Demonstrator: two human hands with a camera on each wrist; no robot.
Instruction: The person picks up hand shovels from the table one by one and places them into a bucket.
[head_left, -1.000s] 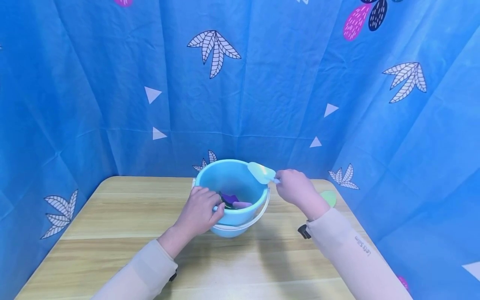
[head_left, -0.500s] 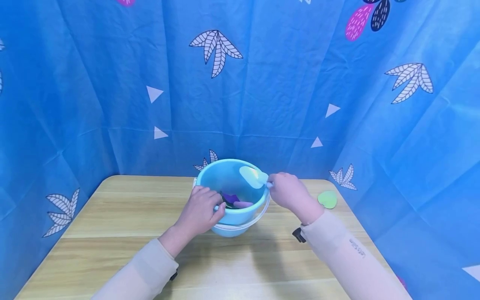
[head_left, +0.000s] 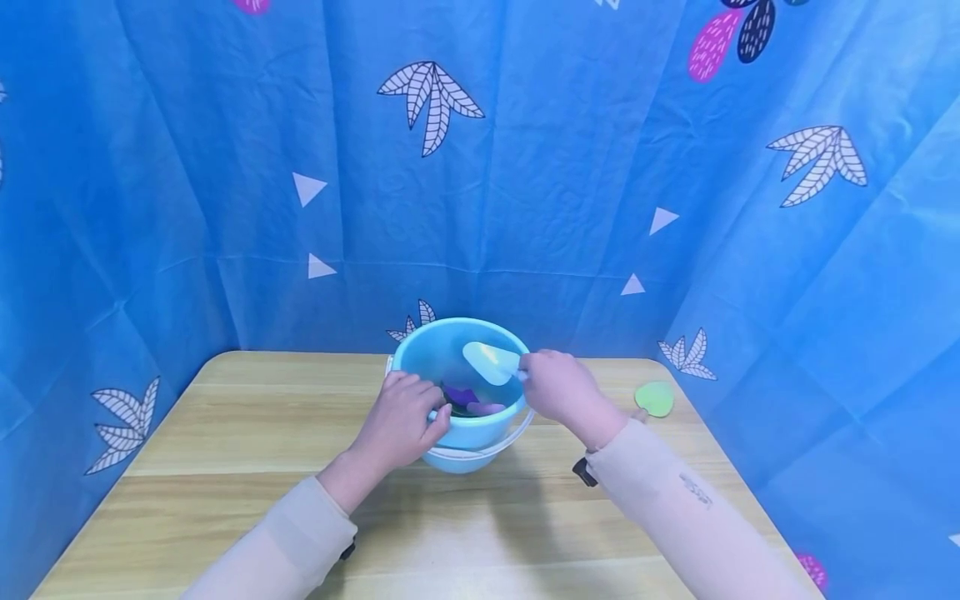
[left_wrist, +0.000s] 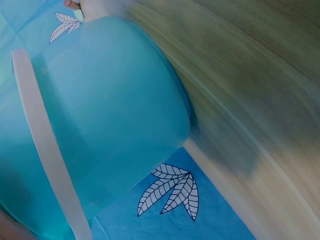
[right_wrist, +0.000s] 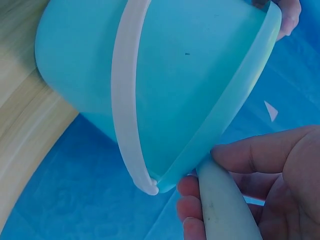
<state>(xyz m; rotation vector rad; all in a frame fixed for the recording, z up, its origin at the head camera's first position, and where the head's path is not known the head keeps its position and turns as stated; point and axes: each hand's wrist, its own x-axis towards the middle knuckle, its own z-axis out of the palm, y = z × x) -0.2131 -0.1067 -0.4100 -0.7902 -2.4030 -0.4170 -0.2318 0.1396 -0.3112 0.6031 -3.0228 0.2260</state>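
A light blue bucket [head_left: 474, 433] stands on the table, its white carrying handle [head_left: 468, 455] hanging down in front. My left hand [head_left: 401, 417] grips the near left rim, its fingertips partly hidden. Over the mouth, inside the far right rim, is the pale blade of a toy shovel [head_left: 491, 363]. My right hand [head_left: 561, 388] holds this shovel by its handle [right_wrist: 222, 205], which lies between thumb and fingers in the right wrist view. A purple piece [head_left: 459, 395] and a pinkish-lilac piece [head_left: 486, 409] lie in the bucket; their kinds cannot be made out.
On the table's right side, beyond my right forearm, lies a light green, rounded toy piece [head_left: 655, 399]. The wooden table [head_left: 247, 433] ends at a blue patterned curtain [head_left: 480, 208] behind and at both sides.
My right hand has moved left with the shovel, bringing its blade from the right rim inward over the mouth. The left hand keeps its grip on the bucket.
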